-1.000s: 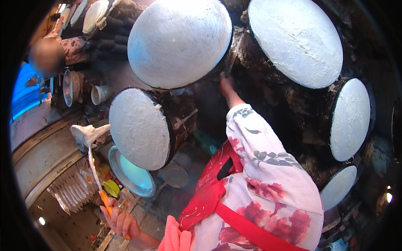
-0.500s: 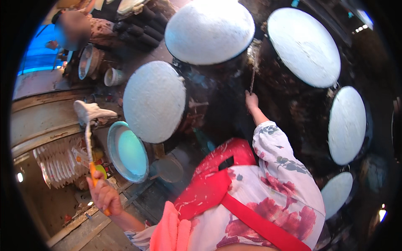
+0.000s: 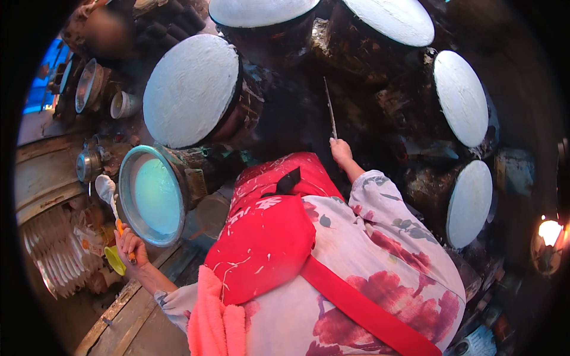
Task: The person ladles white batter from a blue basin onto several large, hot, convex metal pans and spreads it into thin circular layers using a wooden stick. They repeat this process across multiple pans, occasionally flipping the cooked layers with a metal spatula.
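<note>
On the left, my left hand (image 3: 130,249) is closed round the orange handle of a ladle (image 3: 105,188), whose bowl and shaft are coated in white batter. The ladle is raised beside a wide metal basin (image 3: 123,202) holding pale liquid batter (image 3: 155,196). My right hand (image 3: 341,152) grips the end of a long thin stick (image 3: 330,110), held out over the dark space between the round hot plates. Nearest the basin is a hot plate (image 3: 191,92) with a white layer spread over its top. The stick's tip touches nothing that I can make out.
More white-coated hot plates curve round ahead and to the right, including a far one (image 3: 264,9) and a near right one (image 3: 469,204). A small pail (image 3: 124,105) and a kettle (image 3: 89,164) stand left. A lit bulb (image 3: 550,232) glows at far right.
The view has shifted, and I have turned somewhat. The stick has come away from the gap between two far plates. The batter stretching off the ladle's bowl is no longer seen.
</note>
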Demonstrator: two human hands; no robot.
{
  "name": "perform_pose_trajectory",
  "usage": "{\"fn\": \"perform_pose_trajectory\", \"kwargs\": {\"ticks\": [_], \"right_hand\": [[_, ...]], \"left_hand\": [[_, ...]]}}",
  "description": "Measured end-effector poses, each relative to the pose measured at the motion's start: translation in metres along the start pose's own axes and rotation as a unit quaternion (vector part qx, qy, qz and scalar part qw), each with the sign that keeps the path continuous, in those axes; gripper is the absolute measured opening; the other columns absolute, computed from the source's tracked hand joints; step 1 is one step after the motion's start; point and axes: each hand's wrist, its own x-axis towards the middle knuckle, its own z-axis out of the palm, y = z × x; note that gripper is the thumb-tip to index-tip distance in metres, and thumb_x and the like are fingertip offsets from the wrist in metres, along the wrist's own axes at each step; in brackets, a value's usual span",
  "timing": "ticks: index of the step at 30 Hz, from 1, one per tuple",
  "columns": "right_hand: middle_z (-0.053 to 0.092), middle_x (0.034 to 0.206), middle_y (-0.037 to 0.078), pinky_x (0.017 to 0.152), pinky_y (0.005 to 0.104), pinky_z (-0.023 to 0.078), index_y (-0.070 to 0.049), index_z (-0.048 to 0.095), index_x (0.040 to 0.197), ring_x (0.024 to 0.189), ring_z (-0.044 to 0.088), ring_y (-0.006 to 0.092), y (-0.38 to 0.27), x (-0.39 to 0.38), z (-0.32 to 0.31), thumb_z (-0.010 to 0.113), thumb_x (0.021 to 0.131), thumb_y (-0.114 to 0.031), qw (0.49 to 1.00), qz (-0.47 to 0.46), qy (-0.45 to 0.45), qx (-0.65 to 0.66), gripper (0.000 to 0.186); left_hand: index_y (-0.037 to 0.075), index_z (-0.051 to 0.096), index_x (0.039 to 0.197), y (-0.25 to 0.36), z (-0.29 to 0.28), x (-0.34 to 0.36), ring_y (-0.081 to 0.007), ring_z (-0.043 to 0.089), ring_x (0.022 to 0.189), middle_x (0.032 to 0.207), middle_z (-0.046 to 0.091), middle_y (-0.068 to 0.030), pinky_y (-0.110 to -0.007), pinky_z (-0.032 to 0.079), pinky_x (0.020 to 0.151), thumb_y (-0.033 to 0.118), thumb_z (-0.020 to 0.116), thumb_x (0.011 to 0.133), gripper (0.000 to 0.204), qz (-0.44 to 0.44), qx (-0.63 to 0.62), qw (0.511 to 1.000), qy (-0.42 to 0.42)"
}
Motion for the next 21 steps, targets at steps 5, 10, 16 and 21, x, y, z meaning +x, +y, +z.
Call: {"fn": "perform_pose_trajectory", "kwargs": {"ticks": [5,10,16,21], "right_hand": [[0.06,0.061,0.013,0.053,0.041,0.044,-0.003,0.064,0.075,0.056,0.06,0.0273,0.016,-0.02,0.046,0.046,0.091,-0.043,0.998,-0.06,0.019,0.019,0.046],[0.045,0.051,-0.001,0.038,0.0304,0.032,-0.01,0.059,0.073,0.04,0.042,0.0128,0.022,-0.057,0.043,0.054,0.088,-0.04,0.976,-0.009,-0.07,0.208,0.034],[0.046,0.051,0.002,0.038,0.0306,0.034,-0.005,0.058,0.076,0.039,0.043,0.0137,0.002,-0.084,0.026,0.048,0.092,-0.04,0.981,-0.062,-0.008,0.183,0.04],[0.045,0.049,0.001,0.038,0.0289,0.034,-0.003,0.061,0.081,0.039,0.043,0.0115,0.002,-0.077,0.0,0.047,0.094,-0.037,0.971,-0.147,0.066,0.176,0.039]], "left_hand": [[-0.006,0.041,0.105,0.026,-0.029,-0.033,-0.0082,0.042,0.043,0.06,0.041,-0.0007,-0.021,0.036,0.039,0.021,0.04,0.099,0.028,-0.027,-0.043,0.999,-0.002],[-0.002,0.044,0.105,0.025,-0.056,-0.038,-0.0049,0.041,0.043,0.06,0.04,0.0036,-0.021,0.037,0.039,0.025,0.037,0.1,0.028,-0.015,-0.01,0.998,-0.066],[0.003,0.047,0.097,0.009,-0.035,-0.052,-0.0077,0.043,0.04,0.055,0.04,0.0032,-0.022,0.037,0.037,0.026,0.047,0.096,0.023,0.09,0.096,0.989,0.063],[0.006,0.045,0.097,-0.009,-0.059,-0.026,-0.0084,0.04,0.038,0.057,0.042,0.0011,-0.023,0.035,0.035,0.029,0.05,0.093,0.024,0.198,0.512,0.811,0.202]]}}
